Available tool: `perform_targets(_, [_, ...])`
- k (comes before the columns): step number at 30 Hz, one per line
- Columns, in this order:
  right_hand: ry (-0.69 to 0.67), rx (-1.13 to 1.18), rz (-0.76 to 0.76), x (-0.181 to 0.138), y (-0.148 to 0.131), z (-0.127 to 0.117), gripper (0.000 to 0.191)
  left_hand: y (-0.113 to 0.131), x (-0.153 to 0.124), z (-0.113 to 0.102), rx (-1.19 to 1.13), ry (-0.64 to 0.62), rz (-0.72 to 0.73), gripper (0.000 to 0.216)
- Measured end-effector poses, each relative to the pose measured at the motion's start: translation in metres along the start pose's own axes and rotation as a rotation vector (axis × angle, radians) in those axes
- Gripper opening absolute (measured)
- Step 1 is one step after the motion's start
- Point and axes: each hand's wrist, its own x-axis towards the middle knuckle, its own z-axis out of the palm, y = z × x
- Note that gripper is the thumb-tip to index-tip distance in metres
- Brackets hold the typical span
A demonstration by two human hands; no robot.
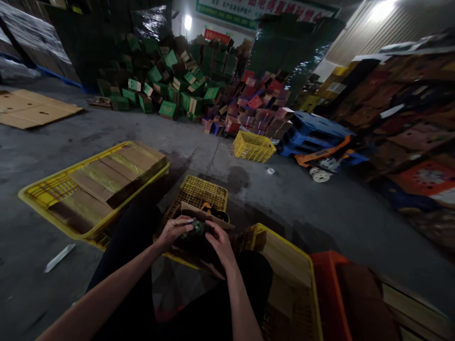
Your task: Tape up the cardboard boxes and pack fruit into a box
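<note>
My left hand point(175, 231) pinches a small, glossy dark green thing point(198, 228), whose kind I cannot make out. On its other side, the fingers of my right hand point(219, 239) are bent in and closed against it. Both hands are over an open cardboard box point(222, 221) with a dark inside, set on a yellow plastic crate point(208, 187) between my knees. A black and orange-yellow item point(216, 211), possibly a tape dispenser, lies just beyond the box flap. What the box holds is too dark to tell.
A yellow crate of cardboard boxes point(95, 232) stands left. On the right are a yellow crate with cardboard point(313, 279) and a red bin point(329, 274). Farther off are another yellow crate point(253, 147), a pallet jack point(322, 151), blue pallets point(316, 125) and heaped green boxes point(168, 109).
</note>
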Motion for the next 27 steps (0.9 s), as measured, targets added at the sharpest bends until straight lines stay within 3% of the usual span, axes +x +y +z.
perform_targets(12, [0.019,-0.034,0.025,-0.003,-0.007,0.002,0.032,0.007,-0.005,-0.002,-0.055,-0.012,-0.160,0.043])
perform_targets(27, [0.102,-0.066,0.011,0.000,-0.005,0.001,0.025,-0.009,0.003,-0.004,-0.214,-0.093,-0.118,0.061])
